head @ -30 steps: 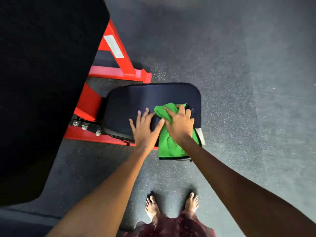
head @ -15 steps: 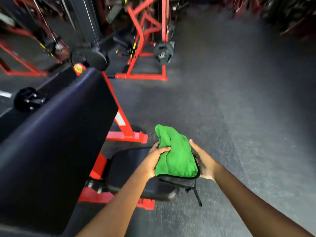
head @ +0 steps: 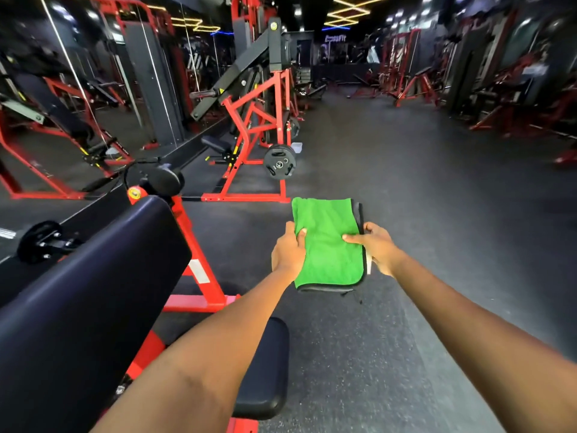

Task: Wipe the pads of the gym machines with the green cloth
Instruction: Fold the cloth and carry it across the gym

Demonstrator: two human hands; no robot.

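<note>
The green cloth (head: 329, 242), folded flat with a dark trim, is held up in the air in front of me above the floor. My left hand (head: 288, 250) grips its left edge and my right hand (head: 376, 246) pinches its right edge with the thumb on top. Below my left forearm lies the black seat pad (head: 265, 370) of a red-framed machine. Its large black back pad (head: 93, 292) slants up at the left. Neither hand touches a pad.
A red plate-loaded machine (head: 256, 126) with a weight plate (head: 280, 165) stands ahead on the left, mirrors behind it. Other red machines (head: 415, 79) line the right side. A dark rubber floor aisle (head: 406, 182) runs down the middle.
The cloth has been lifted off the seat pad and spread flat between both hands. My view has risen from the seat to the gym aisle.
</note>
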